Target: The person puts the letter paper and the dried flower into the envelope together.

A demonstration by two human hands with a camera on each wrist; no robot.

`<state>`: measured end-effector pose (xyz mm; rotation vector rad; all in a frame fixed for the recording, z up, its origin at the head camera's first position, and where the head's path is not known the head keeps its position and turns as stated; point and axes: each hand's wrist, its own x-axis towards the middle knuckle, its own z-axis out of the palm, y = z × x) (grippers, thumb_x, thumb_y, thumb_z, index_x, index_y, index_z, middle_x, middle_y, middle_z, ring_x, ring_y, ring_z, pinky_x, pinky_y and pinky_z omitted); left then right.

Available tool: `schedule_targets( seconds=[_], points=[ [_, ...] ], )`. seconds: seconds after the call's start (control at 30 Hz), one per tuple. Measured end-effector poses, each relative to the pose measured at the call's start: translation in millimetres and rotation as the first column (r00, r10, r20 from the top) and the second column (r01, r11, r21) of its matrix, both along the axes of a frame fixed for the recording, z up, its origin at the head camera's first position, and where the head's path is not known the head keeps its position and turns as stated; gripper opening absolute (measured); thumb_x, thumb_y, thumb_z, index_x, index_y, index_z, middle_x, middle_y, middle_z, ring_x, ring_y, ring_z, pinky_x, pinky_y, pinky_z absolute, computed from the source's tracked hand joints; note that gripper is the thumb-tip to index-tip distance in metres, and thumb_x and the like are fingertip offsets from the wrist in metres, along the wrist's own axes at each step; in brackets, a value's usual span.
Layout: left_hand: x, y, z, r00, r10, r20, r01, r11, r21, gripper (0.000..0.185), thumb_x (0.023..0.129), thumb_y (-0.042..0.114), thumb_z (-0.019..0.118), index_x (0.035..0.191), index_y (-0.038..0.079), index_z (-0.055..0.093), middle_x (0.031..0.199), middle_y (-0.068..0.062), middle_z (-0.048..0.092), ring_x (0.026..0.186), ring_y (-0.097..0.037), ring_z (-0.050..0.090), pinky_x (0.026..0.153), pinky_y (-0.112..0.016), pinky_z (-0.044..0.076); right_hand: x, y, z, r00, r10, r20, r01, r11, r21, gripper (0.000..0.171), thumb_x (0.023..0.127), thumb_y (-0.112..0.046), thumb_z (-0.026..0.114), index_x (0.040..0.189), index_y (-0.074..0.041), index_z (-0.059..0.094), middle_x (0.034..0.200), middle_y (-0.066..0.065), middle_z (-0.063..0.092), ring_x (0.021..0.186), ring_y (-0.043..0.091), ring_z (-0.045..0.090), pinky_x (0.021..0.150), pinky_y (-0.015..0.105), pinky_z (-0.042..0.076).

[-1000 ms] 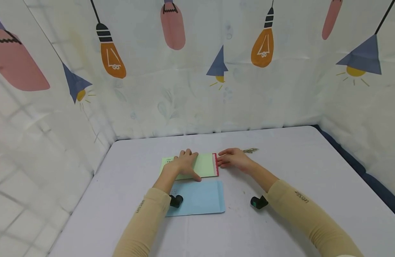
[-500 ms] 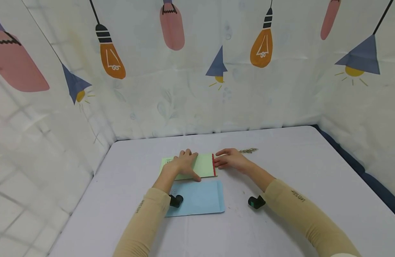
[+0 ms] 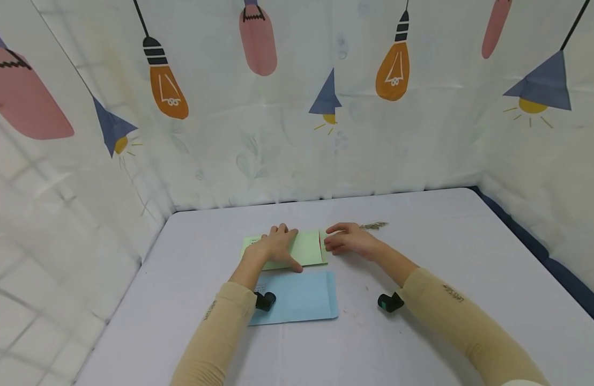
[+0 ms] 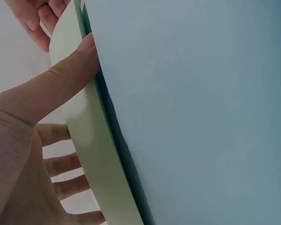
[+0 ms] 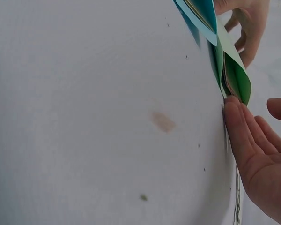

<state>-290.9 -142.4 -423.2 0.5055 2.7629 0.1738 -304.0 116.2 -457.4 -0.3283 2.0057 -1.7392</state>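
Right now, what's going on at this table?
A person is working on a green envelope lying on the table. The left hand presses it flat, while the right hand has its fingertips at the flap end. A blue envelope lies just nearer the person, and a dried sprig sits behind the right hand.

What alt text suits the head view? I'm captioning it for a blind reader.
A person's left hand presses flat on a pale green envelope on a white table, while the right hand touches its flap end; a blue envelope lies nearer.

Blue envelope just before the hands, dried sprig behind, bare tabletop rightward, curtain walling three sides
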Motion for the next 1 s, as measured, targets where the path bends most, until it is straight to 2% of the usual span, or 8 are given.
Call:
schedule_targets(
  seconds=[0.3, 0.53, 0.63, 0.83, 0.9, 1.0],
  points=[
    [1.6, -1, 2.9, 1.0, -0.018, -0.005, 0.018, 1.0, 0.01, 0.11, 0.074, 0.058, 0.087, 0.16, 0.013, 0.036, 0.151, -0.017, 0.039, 0.134, -0.035, 0.037, 0.106, -0.057, 0.037, -3.6, 38, 4.3, 0.991, -0.077, -0.109, 0.088, 0.991, 0.097, 0.035, 0.104, -0.008, 0.059, 0.132, 0.012, 0.056, 0.119, 0.025, 0.068, 0.104, 0.032, 0.068, 0.087, 0.04, 0.057],
    [2.2, 0, 4.2, 1.0, -0.015, -0.005, 0.015, 1.0, 0.003, 0.11, 0.074, 0.059, 0.087, 0.16, 0.013, 0.036, 0.151, -0.016, 0.039, 0.135, -0.035, 0.037, 0.106, -0.056, 0.038, -7.1, 70, 12.9, 0.976, -0.121, -0.183, 0.148, 0.979, 0.138, 0.038, 0.106, -0.011, 0.057, 0.134, 0.014, 0.054, 0.123, 0.031, 0.064, 0.11, 0.038, 0.065, 0.093, 0.043, 0.055],
    [2.3, 0, 4.1, 1.0, -0.012, -0.003, 0.012, 1.0, 0.008, 0.11, 0.074, 0.058, 0.088, 0.16, 0.013, 0.036, 0.151, -0.016, 0.039, 0.136, -0.035, 0.037, 0.106, -0.056, 0.038, -8.7, 81, 16.5, 0.968, -0.139, -0.21, 0.178, 0.968, 0.178, 0.037, 0.106, -0.011, 0.057, 0.133, 0.014, 0.054, 0.123, 0.03, 0.064, 0.11, 0.037, 0.064, 0.092, 0.041, 0.055],
    [2.3, 0, 2.5, 1.0, -0.004, 0.002, 0.004, 1.0, 0.016, 0.11, 0.074, 0.058, 0.088, 0.16, 0.013, 0.037, 0.151, -0.016, 0.039, 0.135, -0.034, 0.037, 0.105, -0.056, 0.039, -13.5, 97, 19.7, 0.944, -0.172, -0.28, 0.264, 0.906, 0.333, 0.033, 0.104, -0.012, 0.056, 0.128, 0.011, 0.061, 0.111, 0.02, 0.066, 0.09, 0.023, 0.06, 0.079, 0.032, 0.054],
    [2.2, 0, 2.1, 1.0, -0.005, -0.002, 0.005, 1.0, 0.016, 0.11, 0.074, 0.058, 0.088, 0.16, 0.013, 0.037, 0.151, -0.015, 0.039, 0.135, -0.034, 0.037, 0.105, -0.056, 0.039, -14.7, 101, 19.5, 0.937, -0.171, -0.303, 0.283, 0.881, 0.378, 0.033, 0.104, -0.011, 0.056, 0.127, 0.011, 0.061, 0.11, 0.019, 0.064, 0.085, 0.022, 0.059, 0.075, 0.033, 0.052],
    [2.2, 0, 2.2, 1.0, -0.01, -0.006, 0.01, 1.0, 0.012, 0.11, 0.074, 0.058, 0.088, 0.16, 0.013, 0.036, 0.151, -0.016, 0.038, 0.135, -0.035, 0.037, 0.105, -0.057, 0.039, -16.3, 105, 18.1, 0.924, -0.168, -0.345, 0.318, 0.839, 0.443, 0.032, 0.103, -0.012, 0.057, 0.126, 0.009, 0.063, 0.115, 0.022, 0.064, 0.088, 0.025, 0.059, 0.075, 0.035, 0.049]
  ],
)
